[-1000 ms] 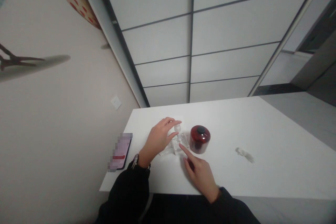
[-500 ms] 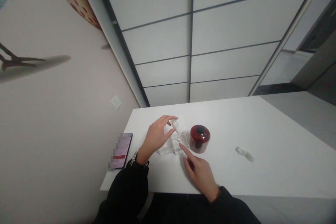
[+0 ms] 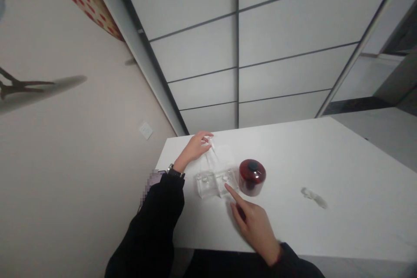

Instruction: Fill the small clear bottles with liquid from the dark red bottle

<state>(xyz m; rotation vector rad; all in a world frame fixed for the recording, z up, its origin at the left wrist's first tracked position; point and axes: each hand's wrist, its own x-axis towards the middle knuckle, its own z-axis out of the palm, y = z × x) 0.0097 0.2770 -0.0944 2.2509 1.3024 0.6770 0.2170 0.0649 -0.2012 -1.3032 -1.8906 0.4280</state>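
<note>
Two clear, box-like plastic containers stand side by side on the white table; the left one [image 3: 206,187] and the right one [image 3: 230,178] each show a small rounded shape near the top. At the far side, my left hand [image 3: 195,145] pinches a thin, transparent plastic piece [image 3: 211,144] between thumb and fingers; its exact kind is too faint to tell. My right hand [image 3: 256,221] has its index finger stretched out, the tip at the front of the right container, with the other fingers curled and nothing gripped. A dark red, see-through jar with a black knob [image 3: 252,177] stands beside the right container.
On the white table [image 3: 280,230], a small crumpled whitish strip [image 3: 313,197] lies to the right. A phone [image 3: 155,179] is partly hidden behind my left sleeve at the left edge. Beyond the table stands a panelled sliding door [image 3: 208,61]; a wall socket [image 3: 146,130] is at left.
My left hand has moved away from me and slightly left with the clear piece, uncovering the two containers. The right index finger stays at the right container. The view has shifted slightly.
</note>
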